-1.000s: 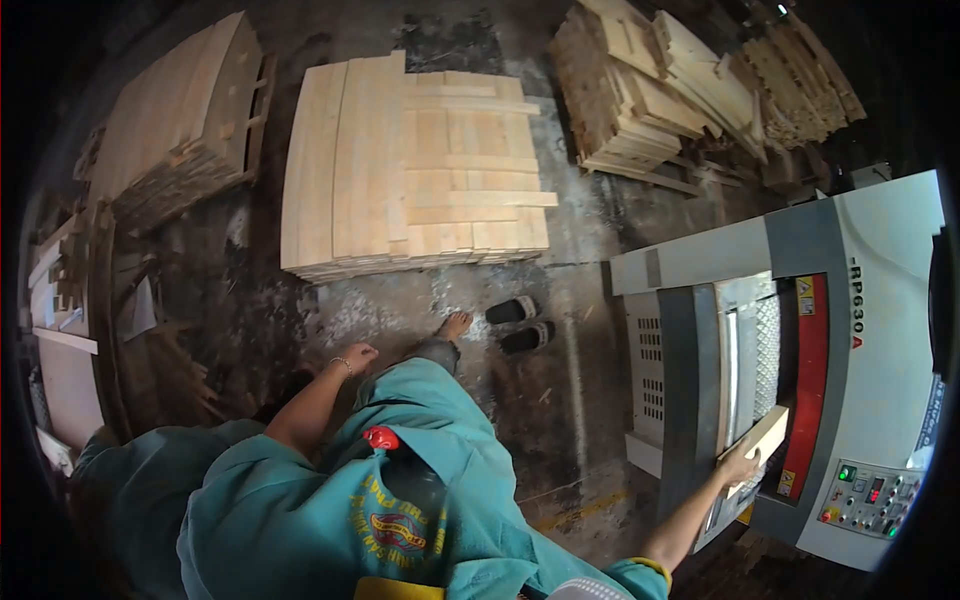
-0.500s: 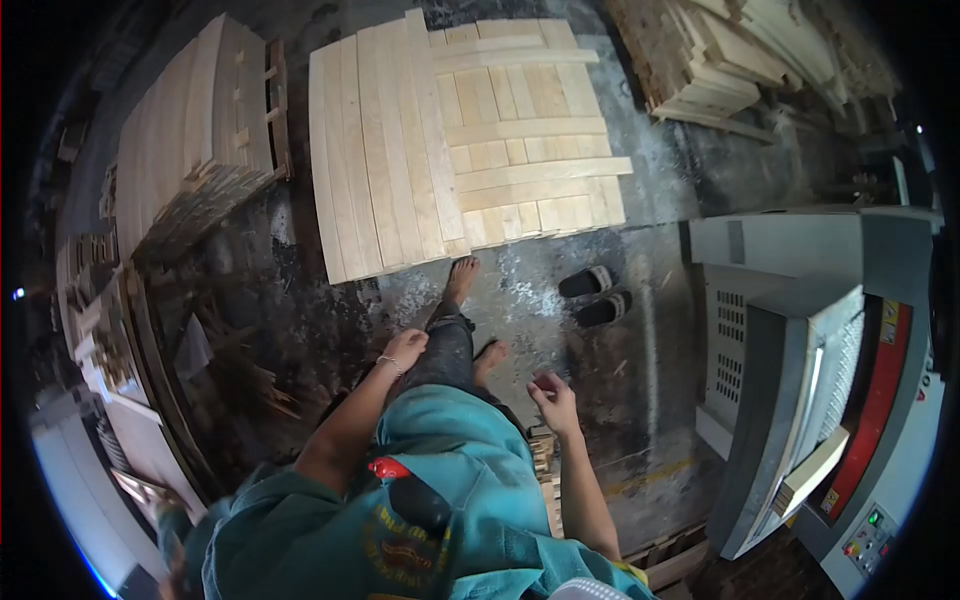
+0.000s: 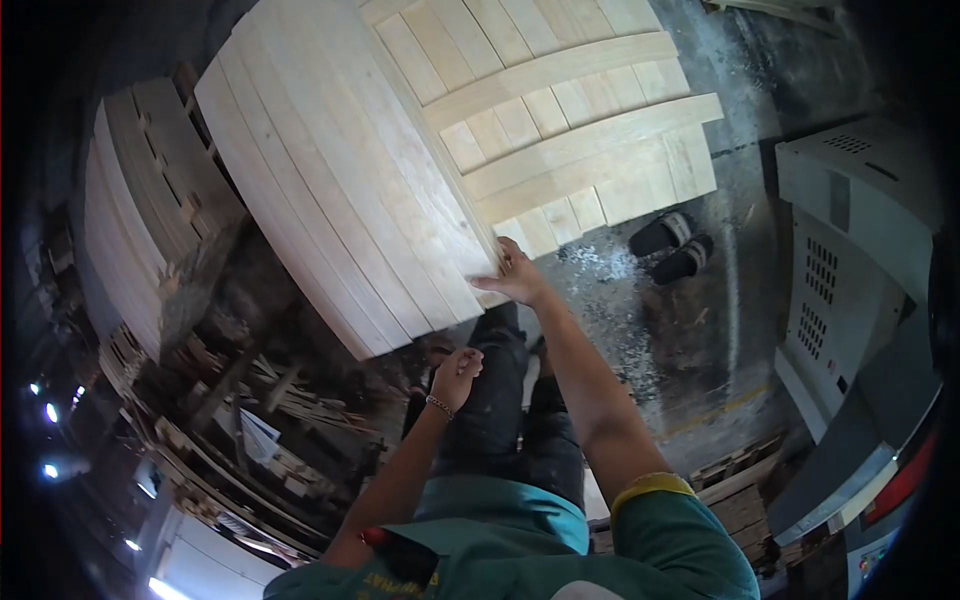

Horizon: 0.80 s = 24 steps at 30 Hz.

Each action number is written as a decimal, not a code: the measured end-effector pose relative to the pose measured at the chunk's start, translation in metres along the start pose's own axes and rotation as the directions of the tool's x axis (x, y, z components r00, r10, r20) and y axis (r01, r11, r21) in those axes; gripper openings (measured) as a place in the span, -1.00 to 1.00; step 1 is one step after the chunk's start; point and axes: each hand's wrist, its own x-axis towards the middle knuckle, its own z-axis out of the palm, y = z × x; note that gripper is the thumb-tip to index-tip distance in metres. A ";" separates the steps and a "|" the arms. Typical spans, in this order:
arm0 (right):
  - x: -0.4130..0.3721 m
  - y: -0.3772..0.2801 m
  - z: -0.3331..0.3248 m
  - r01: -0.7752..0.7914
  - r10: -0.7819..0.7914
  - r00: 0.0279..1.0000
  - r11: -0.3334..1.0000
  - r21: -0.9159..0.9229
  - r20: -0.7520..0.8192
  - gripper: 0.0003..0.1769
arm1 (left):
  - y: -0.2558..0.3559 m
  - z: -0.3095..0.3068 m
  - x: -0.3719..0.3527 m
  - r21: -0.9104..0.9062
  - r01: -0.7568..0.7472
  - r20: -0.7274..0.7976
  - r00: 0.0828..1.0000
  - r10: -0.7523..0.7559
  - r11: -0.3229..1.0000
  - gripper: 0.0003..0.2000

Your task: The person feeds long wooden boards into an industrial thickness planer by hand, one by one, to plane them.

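My right hand (image 3: 515, 278) is at the near end of a pale wooden board (image 3: 440, 215) on top of a stack. Its thumb lies on the board's face and its fingers are wrapped at the right edge. Lower down, my left hand (image 3: 458, 376), with a bracelet at the wrist, hangs over my leg with its fingers curled and nothing visible in them. Long boards (image 3: 300, 170) lie side by side on the left part of the stack. Crosswise strips (image 3: 600, 145) rest over shorter boards on the right part.
Black slippers (image 3: 672, 245) lie on the floor right of the stack. A grey machine (image 3: 830, 270) stands at the right. Another board stack (image 3: 130, 220) is at the left, with scrap wood (image 3: 300, 400) in front of it.
I have come closer to the stack, which now fills more of the view. My right hand has reached forward onto the board's end. My left hand stays low, its fingers curled.
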 end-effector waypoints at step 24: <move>-0.397 0.017 -0.069 -0.227 0.288 0.955 0.858 0.460 -0.066 0.00 | 0.154 0.043 0.085 -0.745 0.300 0.345 0.938 -0.041 0.596 -0.42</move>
